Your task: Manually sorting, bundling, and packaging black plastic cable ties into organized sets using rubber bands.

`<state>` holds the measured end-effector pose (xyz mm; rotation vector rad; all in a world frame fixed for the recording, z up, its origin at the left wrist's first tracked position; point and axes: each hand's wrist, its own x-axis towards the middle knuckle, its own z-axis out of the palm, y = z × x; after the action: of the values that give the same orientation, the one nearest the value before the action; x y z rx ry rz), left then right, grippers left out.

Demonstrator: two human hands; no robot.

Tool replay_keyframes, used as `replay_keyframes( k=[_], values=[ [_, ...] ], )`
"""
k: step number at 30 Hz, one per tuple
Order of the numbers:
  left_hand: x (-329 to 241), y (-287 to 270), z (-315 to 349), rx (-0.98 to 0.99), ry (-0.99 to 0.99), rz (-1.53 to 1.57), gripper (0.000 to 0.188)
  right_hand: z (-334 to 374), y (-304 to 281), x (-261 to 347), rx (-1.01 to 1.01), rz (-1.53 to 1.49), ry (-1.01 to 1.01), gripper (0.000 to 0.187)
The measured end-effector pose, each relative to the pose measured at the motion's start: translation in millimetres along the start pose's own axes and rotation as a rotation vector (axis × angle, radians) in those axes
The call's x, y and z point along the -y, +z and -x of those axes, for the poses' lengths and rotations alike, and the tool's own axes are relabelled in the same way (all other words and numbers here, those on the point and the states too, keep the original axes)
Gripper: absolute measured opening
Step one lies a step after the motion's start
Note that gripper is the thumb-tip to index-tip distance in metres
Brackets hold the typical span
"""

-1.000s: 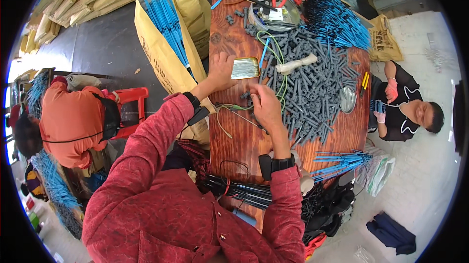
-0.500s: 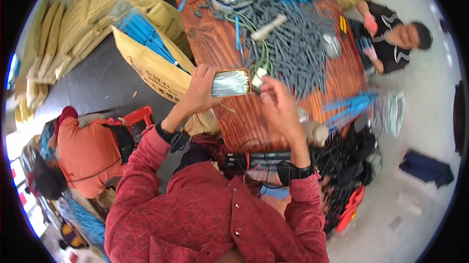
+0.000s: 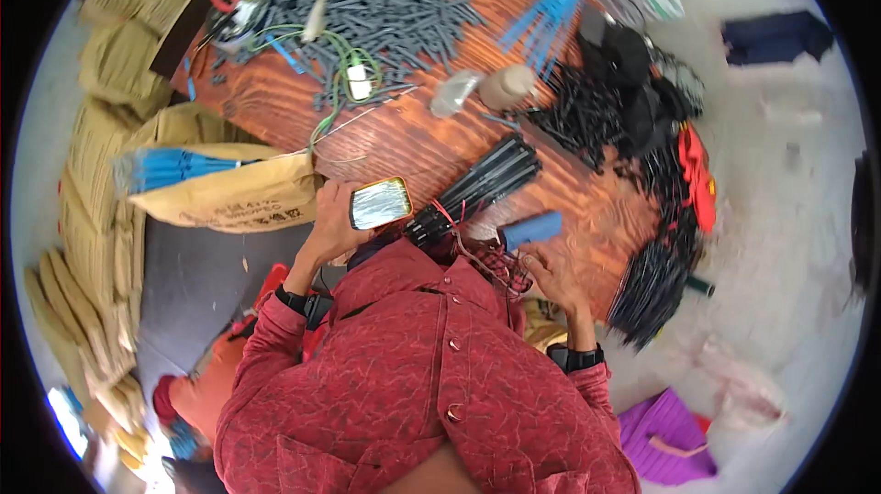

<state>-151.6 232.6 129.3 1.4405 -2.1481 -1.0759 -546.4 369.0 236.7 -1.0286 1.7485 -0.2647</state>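
Observation:
My left hand (image 3: 332, 221) is closed around the side of a small flat rectangular case (image 3: 380, 204) with an orange rim and a shiny silvery face. What that face is, I cannot make out. It is held over the table's near edge, left of a bundle of black strips (image 3: 485, 180) tied with a red cord. My right hand (image 3: 558, 283) hovers by the table's near edge with its fingers apart and nothing visible in them. Just beyond its fingertips lies a blue flat block-shaped thing (image 3: 532, 230).
The wooden table (image 3: 431, 127) carries a heap of grey pieces (image 3: 385, 17), a green cord (image 3: 341, 63), blue strips (image 3: 553, 12) and black strips (image 3: 583, 113). A brown paper sack (image 3: 275, 191) stands left. A purple bag (image 3: 668, 444) lies on the floor. Another person in orange (image 3: 204, 379) is lower left.
My view has swung to the right and nearer the table edge. The left hand still holds the case. The right hand has moved away from it, down to the right beside the blue block.

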Motion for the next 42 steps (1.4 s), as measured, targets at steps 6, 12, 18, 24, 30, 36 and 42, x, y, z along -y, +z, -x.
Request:
replay_keyframes(
  k=[6,12,18,24,30,36,42],
  values=[
    [-17,2,-31,0.103,0.116,-0.060,0.075,71,80,-98,-0.140,-0.271,0.085,0.038],
    [-43,31,-40,0.134,0.064,-0.074,0.077,56,88,-154,-0.177,-0.285,0.215,0.044],
    [-75,66,-24,0.117,-0.054,-0.132,0.079,-2,74,-260,-0.064,-0.310,0.211,0.044],
    [-114,94,-16,0.049,-0.095,-0.148,0.079,-5,98,-327,-0.150,0.158,-0.242,0.053],
    [-164,148,-43,0.137,0.029,-0.118,0.078,-12,105,-342,-0.086,0.018,0.104,0.061],
    [-217,248,-90,0.266,0.221,-0.073,0.075,-25,145,-404,-0.333,0.452,-0.015,0.086],
    [-252,360,-141,0.306,0.404,0.018,0.074,-20,116,-394,-0.216,0.578,0.041,0.076]
  ],
)
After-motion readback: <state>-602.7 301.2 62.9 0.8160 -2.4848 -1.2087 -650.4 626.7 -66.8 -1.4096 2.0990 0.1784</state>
